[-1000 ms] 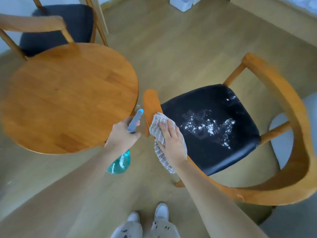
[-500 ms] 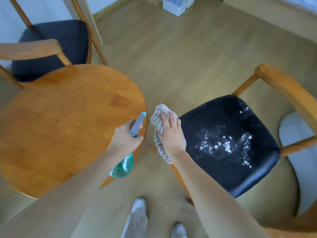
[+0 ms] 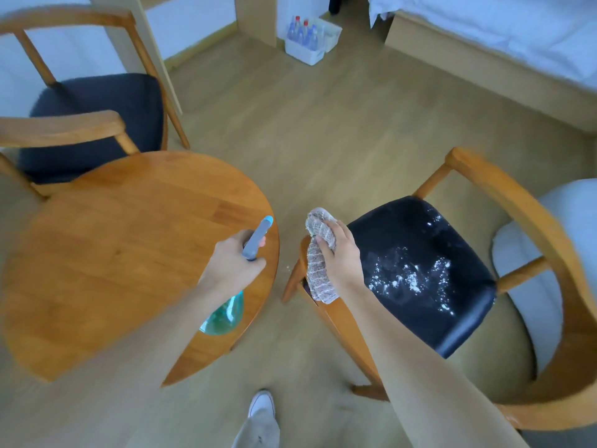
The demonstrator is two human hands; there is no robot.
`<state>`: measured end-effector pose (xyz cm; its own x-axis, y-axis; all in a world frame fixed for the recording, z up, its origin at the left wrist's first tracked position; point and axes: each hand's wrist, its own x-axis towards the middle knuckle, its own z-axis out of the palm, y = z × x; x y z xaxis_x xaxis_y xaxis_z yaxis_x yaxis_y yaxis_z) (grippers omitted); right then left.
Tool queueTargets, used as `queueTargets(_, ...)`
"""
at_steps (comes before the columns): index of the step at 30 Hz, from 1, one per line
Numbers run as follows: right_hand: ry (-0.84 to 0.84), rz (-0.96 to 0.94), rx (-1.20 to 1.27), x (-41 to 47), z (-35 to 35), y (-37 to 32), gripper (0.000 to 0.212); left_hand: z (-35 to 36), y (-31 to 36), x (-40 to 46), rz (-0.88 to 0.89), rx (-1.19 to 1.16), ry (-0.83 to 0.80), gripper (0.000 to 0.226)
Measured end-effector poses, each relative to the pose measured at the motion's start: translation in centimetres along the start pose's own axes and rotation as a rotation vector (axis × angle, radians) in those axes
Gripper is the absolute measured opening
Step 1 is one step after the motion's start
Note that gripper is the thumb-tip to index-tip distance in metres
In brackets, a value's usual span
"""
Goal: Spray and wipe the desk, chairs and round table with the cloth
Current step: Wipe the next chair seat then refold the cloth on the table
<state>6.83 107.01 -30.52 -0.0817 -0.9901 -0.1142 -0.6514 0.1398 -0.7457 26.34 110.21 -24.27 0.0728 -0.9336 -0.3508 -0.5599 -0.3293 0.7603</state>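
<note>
- Round table [image 3: 129,253] occupies near left of the floor [image 3: 323,140].
- Left hand [image 3: 232,266] over the table's right edge, gripping the spray bottle [image 3: 240,276]; nozzle end far, reservoir end near.
- Chair [image 3: 420,270] sits right of the table, a gap of floor between them.
- Right hand [image 3: 342,260] at the chair's left armrest end, holding the cloth [image 3: 318,253] against it.
- Powdery residue [image 3: 410,276] lies on the chair seat, right of the cloth.
- Second chair [image 3: 90,118] stands behind the table, far left.
- Crate of bottles [image 3: 311,37] on the floor, far centre.
- Bed [image 3: 500,37], probably, along far right.
- One shoe [image 3: 261,402] near centre, between table and chair.
</note>
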Motion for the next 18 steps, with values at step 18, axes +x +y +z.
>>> queueTargets(18, 0.038, -0.104, -0.135, -12.1, -8.8, 7.2, 0.040, 9.8, -3.6, -11.5, -0.041, 0.034, 0.039, 0.028)
